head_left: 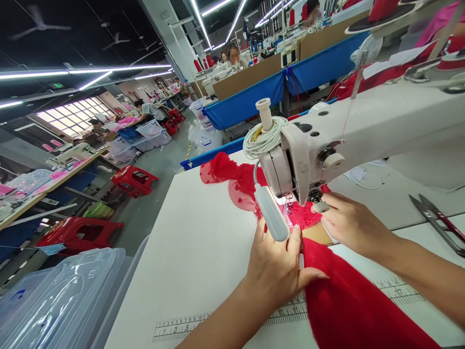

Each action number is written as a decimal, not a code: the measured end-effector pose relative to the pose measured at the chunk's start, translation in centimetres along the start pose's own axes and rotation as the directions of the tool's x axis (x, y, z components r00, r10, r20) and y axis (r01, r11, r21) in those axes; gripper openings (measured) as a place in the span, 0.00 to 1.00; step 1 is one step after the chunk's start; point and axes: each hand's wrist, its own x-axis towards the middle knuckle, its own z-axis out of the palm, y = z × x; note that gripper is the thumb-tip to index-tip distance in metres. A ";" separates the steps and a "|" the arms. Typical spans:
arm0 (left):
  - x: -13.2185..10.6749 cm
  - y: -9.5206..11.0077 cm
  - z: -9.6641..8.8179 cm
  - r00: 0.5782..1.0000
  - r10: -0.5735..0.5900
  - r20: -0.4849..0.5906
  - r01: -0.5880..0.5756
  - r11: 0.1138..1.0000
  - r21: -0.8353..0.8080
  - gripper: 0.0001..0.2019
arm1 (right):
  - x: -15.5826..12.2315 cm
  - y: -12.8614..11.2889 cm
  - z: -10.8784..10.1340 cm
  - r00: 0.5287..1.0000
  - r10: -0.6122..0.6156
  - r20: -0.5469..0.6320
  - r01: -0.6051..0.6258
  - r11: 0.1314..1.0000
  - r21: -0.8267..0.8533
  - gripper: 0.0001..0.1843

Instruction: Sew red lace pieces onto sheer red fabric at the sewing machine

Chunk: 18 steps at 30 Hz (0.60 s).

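Observation:
A white sewing machine stands on a white table, with a small lamp lit beside the needle. Red fabric runs from the table's front edge under the presser foot, and red lace lies behind the machine. My left hand presses on the red fabric just left of the needle, fingers closed against the cloth's edge. On the other side of the foot, my right hand rests on the fabric with its fingers curled on it.
Scissors lie at the table's right. Clear plastic bins stand at the lower left. Red stools sit in the aisle. Other people work at sewing stations behind blue-skirted tables. A printed ruler runs along the table's front.

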 end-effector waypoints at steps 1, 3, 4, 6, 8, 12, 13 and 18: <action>-0.1 0.0 0.0 1.000 0.001 0.009 -0.001 1.000 0.003 0.41 | 0.0 0.0 0.0 1.000 0.003 0.007 -0.003 1.000 -0.001 0.15; -0.2 0.0 0.0 1.000 0.005 0.018 -0.005 1.000 0.012 0.41 | -0.1 0.1 0.0 1.000 0.005 0.012 -0.005 1.000 -0.005 0.16; -0.2 -0.1 0.1 1.000 0.007 0.022 -0.008 1.000 0.017 0.41 | -0.1 0.1 0.1 1.000 0.003 0.016 -0.003 1.000 -0.007 0.16; -0.3 -0.1 0.2 0.999 0.009 0.035 -0.010 0.999 0.035 0.40 | -0.1 0.2 0.1 0.999 -0.006 0.031 0.007 1.000 -0.009 0.16; -0.3 -0.2 0.3 0.999 0.008 0.051 -0.011 0.998 0.060 0.40 | 0.0 0.3 0.2 0.999 -0.012 0.052 0.013 1.000 -0.012 0.16; -0.4 -0.5 0.4 0.997 0.005 0.076 -0.010 0.997 0.071 0.40 | -0.1 0.5 0.3 0.996 -0.003 0.091 0.004 1.000 -0.018 0.17; -0.4 -0.6 0.4 0.997 0.002 0.083 -0.008 0.998 0.069 0.40 | -0.1 0.5 0.3 0.995 -0.001 0.098 0.002 1.000 -0.019 0.18; -0.1 -1.0 0.4 0.997 -0.017 0.079 0.015 1.000 0.025 0.39 | 0.0 0.2 0.0 0.996 0.012 0.085 -0.004 0.996 -0.085 0.16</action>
